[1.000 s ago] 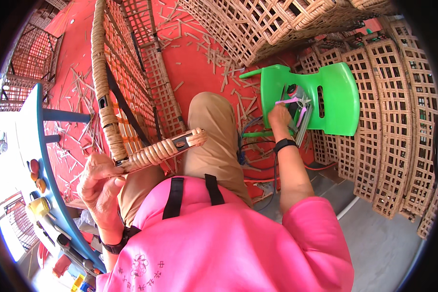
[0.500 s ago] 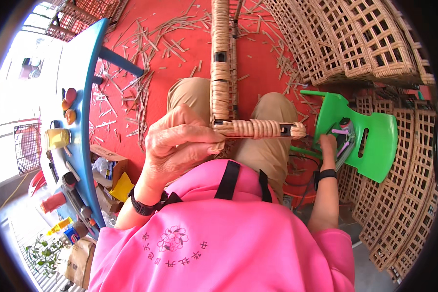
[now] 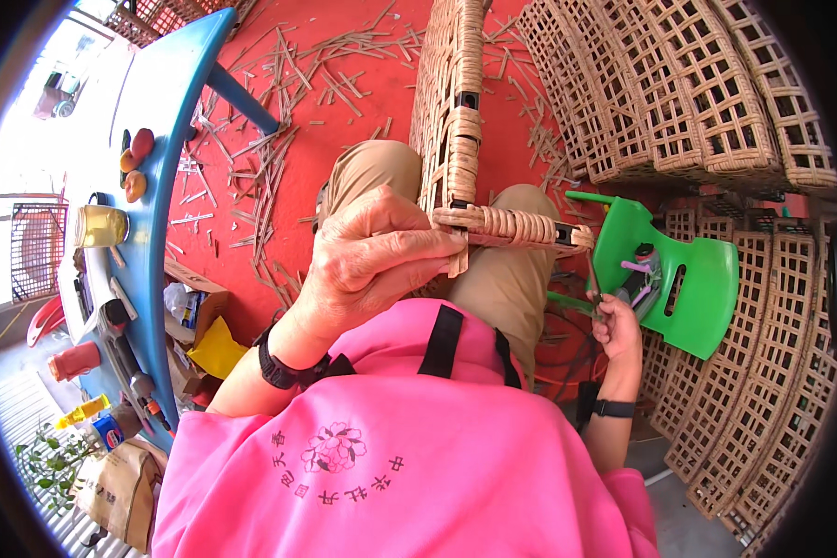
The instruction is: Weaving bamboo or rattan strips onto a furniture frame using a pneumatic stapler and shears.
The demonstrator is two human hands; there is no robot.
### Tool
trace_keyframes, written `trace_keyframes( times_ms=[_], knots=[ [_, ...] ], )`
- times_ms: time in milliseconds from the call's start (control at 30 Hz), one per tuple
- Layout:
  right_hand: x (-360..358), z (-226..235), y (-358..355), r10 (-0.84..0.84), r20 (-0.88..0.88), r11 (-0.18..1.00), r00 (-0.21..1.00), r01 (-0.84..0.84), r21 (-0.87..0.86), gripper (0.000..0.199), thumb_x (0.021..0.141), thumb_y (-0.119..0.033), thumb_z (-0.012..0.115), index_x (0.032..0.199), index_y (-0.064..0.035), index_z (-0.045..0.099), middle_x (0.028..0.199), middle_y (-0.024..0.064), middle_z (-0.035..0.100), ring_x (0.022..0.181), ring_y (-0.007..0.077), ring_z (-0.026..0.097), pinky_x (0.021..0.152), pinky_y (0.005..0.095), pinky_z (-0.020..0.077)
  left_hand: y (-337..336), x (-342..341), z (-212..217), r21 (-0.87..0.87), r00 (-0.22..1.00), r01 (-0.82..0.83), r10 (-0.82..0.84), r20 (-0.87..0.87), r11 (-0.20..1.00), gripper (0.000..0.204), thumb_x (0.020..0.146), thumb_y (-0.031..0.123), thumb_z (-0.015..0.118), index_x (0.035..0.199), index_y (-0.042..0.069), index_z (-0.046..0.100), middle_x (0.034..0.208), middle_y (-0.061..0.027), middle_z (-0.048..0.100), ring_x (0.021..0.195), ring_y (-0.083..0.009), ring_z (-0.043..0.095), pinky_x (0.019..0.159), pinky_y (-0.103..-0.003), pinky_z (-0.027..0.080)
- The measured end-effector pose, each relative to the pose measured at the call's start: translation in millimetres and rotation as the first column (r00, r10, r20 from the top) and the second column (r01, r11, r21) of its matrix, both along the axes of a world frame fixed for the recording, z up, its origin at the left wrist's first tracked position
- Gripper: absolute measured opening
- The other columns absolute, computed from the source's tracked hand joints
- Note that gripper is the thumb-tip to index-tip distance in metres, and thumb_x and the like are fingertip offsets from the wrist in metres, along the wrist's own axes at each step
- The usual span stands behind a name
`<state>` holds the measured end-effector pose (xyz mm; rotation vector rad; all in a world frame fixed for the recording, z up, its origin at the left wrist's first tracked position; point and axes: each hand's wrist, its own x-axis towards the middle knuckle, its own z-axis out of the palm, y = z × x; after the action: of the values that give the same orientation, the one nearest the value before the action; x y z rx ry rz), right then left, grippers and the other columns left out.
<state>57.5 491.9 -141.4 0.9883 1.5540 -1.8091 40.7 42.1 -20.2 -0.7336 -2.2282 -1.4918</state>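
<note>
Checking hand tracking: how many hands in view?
2: left hand pinching a strip at the woven frame; right hand by the green chair, holding a thin tool. No others visible.

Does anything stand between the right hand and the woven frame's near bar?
No visible obstacle: only the slim tool, held in the right hand, points toward the woven frame; the green chair sits mostly rightward.

blue table [image 3: 188, 79] | yellow jar [image 3: 102, 227] | leafy plant [image 3: 54, 462] | paper bag [image 3: 116, 491]
</note>
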Motion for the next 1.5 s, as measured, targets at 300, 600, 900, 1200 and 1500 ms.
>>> trace_keyframes(
  times_ms=[300,600,900,1200,1500],
  knots=[
    [26.7,128.9,-102.5,0.191,-0.764,0.969,0.617,0.008,0.249,0.02,0.096,-0.022,0.061,0.1,-0.0017,0.063,0.092,0.0121,0.07,0.069,0.0129,0.065,0.056,0.0216,0.0405,6.7,2.8,-4.8,0.1,0.997,-0.035,0.028,0.066,0.994,0.018,0.077,0.005,0.079,0.095,0.003,0.076,0.087,-0.0052,0.068,0.079,-0.0181,0.058,0.074,-0.031,0.047],
    [50.8,159.8,-167.6,0.623,-0.703,0.766,0.344,-0.084,0.638,0.028,0.095,-0.009,0.059,0.12,0.004,0.061,0.07,0.0063,0.063,0.056,0.0108,0.06,0.053,0.0253,0.0497,9.2,5.1,-15.7,0.299,0.989,-0.023,-0.023,0.149,0.954,0.013,0.083,0.009,0.078,0.095,0.004,0.075,0.086,-0.0034,0.066,0.08,-0.0153,0.057,0.073,-0.028,0.046],
    [55.7,144.8,-175.3,0.531,-0.731,0.826,0.429,-0.071,0.559,0.028,0.093,-0.005,0.059,0.119,0.0046,0.061,0.071,0.0064,0.064,0.058,0.0105,0.06,0.053,0.0253,0.05,14.8,16.2,10.4,0.564,0.693,-0.222,-0.278,0.665,0.795,0.008,0.09,0.008,0.068,0.086,0.001,0.07,0.083,0.0017,0.061,0.081,-0.0063,0.054,0.075,-0.024,0.043],
    [51.9,135.7,-173.5,0.549,-0.741,0.825,0.385,-0.113,0.553,0.028,0.092,-0.004,0.06,0.118,0.0046,0.061,0.071,0.0068,0.065,0.057,0.011,0.061,0.052,0.0251,0.0497,22.7,20.3,17.4,0.566,0.69,-0.236,-0.274,0.67,0.79,0.013,0.093,0.012,0.066,0.082,0.004,0.064,0.078,0.0025,0.056,0.077,-0.005,0.052,0.072,-0.023,0.042],
    [51.0,123.9,-162.1,0.493,-0.783,0.866,0.38,-0.123,0.485,0.027,0.092,-0.005,0.061,0.117,0.0057,0.061,0.069,0.0071,0.065,0.056,0.0117,0.061,0.052,0.0254,0.0492,26.2,29.3,14.2,0.438,0.714,-0.206,-0.172,0.679,0.875,0.004,0.092,0.003,0.062,0.095,0.002,0.063,0.092,0.0,0.054,0.082,-0.0084,0.056,0.089,-0.031,0.051]
  ],
)
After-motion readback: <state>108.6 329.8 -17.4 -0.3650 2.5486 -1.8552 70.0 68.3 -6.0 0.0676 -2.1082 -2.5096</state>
